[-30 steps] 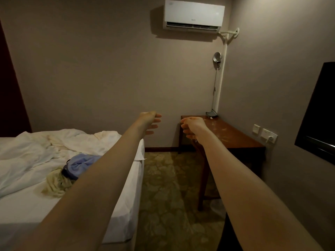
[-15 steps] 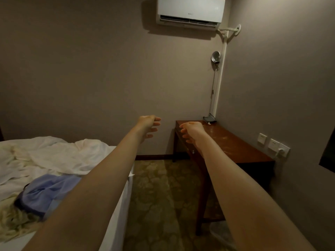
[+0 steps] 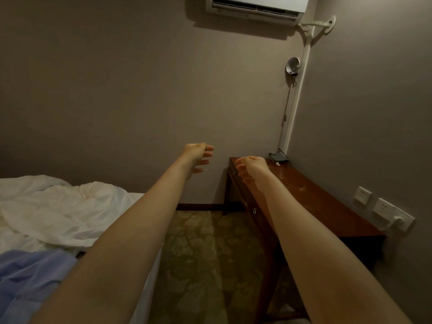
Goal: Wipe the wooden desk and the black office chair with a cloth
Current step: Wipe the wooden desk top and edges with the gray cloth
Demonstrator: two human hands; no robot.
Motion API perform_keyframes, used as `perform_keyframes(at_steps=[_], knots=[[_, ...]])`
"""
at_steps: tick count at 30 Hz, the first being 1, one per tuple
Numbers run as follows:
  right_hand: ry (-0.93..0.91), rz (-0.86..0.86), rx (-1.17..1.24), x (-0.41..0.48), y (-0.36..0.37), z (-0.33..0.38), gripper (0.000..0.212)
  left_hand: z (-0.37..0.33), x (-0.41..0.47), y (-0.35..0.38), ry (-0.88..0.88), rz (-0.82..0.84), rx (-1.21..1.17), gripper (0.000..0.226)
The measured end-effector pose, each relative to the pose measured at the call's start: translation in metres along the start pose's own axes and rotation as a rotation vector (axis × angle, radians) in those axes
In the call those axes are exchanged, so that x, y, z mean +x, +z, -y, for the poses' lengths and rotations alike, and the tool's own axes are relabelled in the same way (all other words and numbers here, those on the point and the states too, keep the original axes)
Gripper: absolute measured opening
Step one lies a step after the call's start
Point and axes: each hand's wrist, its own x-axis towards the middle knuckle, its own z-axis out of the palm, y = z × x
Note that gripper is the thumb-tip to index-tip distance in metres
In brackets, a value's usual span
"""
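Desk [image 3: 315, 197] has drawn nearer on the right. Left hand [image 3: 196, 153], fingers loosely spread, and right hand [image 3: 253, 166], fingers loosely curled, hold nothing: wiping seemingly not begun.

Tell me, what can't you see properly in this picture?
Head view:
Black office chair: nowhere in frame.
Wooden desk: part of front edge hidden behind the right arm.
Blue fabric on the bed: cut off by the left and bottom edges.
Dark thing at the desk's far corner: too small and dim to identify.
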Motion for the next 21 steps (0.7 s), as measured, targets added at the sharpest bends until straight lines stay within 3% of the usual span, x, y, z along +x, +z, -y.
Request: perform_keyframes(at_steps=[11,21], knots=[[0.014,-0.039,0.012,0.173,0.057,0.009,0.021,-0.005,0.190,-0.018,0.075,0.036,0.007,0.031],[0.021,-0.087,0.047,0.297,0.093,0.021,0.023,0.008,0.334,-0.021,0.016,0.083,0.000,0.032]])
